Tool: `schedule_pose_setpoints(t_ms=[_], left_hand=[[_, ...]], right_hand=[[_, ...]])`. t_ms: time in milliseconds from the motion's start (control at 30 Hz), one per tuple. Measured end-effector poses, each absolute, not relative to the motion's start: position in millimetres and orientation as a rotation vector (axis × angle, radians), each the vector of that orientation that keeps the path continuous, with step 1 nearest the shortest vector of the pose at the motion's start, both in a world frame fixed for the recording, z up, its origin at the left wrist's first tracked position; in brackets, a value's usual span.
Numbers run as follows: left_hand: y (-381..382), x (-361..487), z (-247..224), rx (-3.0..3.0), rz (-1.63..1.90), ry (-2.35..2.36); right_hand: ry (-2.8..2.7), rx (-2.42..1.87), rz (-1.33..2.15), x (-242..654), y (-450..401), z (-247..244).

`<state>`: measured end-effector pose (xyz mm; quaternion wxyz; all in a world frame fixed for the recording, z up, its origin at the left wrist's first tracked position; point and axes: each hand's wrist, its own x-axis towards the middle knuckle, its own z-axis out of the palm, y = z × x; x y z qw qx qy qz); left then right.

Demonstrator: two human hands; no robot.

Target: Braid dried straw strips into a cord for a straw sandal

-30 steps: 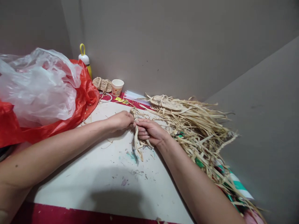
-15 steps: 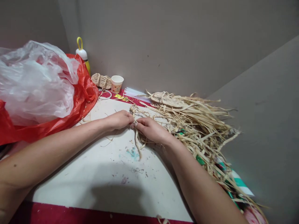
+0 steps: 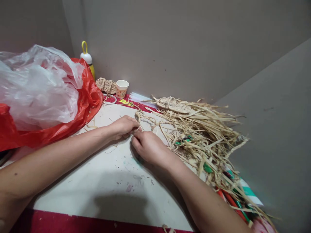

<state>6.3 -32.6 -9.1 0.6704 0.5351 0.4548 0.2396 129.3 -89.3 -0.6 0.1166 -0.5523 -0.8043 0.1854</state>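
Note:
Over the white board [image 3: 97, 184], my left hand [image 3: 124, 126] pinches a strand of dry straw, with its fingertips close to my right hand. Just nearer to me, my right hand [image 3: 150, 145] is closed with its thumb bent over the fingers; it seems to grip the same straw, mostly hidden beneath it. A twisted straw cord [image 3: 139, 115] rises from between the fingers and runs off to the right. Beside it lies a loose heap of straw strands [image 3: 201, 142], with green-handled scissors [image 3: 183, 139] partly buried in it.
A small woven straw sandal [image 3: 173, 105] lies on the straw heap; another woven sandal [image 3: 106, 85] leans by a paper cup [image 3: 122, 89]. A yellow-and-white bottle [image 3: 86, 60] stands behind a red bag [image 3: 93, 94] and clear plastic [image 3: 41, 87]. A grey wall [image 3: 170, 42] closes the back.
My right hand has moved down towards me and turned, its fingers curling under. The straw end that hung below the hands is now covered. My left hand has barely moved.

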Motion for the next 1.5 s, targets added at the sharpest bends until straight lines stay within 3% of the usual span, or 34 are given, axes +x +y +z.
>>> schedule_pose_setpoints(t_ms=[133,267,367,467,567,667,867,1167,1500], left_hand=[[-32.9,4.7,-5.2,1.070,0.496,0.993],[-33.1,1.6,0.4,1.037,0.529,0.960],[-32.0,-1.7,3.4,1.011,0.512,0.927],[-30.9,-3.5,3.6,1.007,0.482,0.893],[-31.2,-3.3,1.8,1.055,0.469,0.877],[-32.2,-2.8,0.1,1.143,0.465,0.873],[-34.9,-4.0,1.8,1.391,0.441,0.940],[-35.6,-7.1,9.0,1.678,0.412,1.102],[-41.0,-9.6,18.7,2.275,0.301,1.333]], right_hand=[[-2.483,-1.700,0.361,126.9,-94.5,-4.4],[-2.430,-1.513,0.686,140.9,-97.5,21.9],[-2.018,-1.452,0.819,155.2,-89.1,37.6],[-1.703,-1.500,0.758,163.8,-72.5,29.8],[-1.689,-1.465,1.059,162.9,-57.9,5.3],[-1.668,-1.426,1.367,157.3,-50.7,-13.5],[-1.770,-1.507,1.409,157.1,-47.4,-9.8],[-1.506,-1.446,1.791,165.2,-43.8,-14.5],[-1.224,-1.362,1.791,150.0,-50.9,-15.4]])
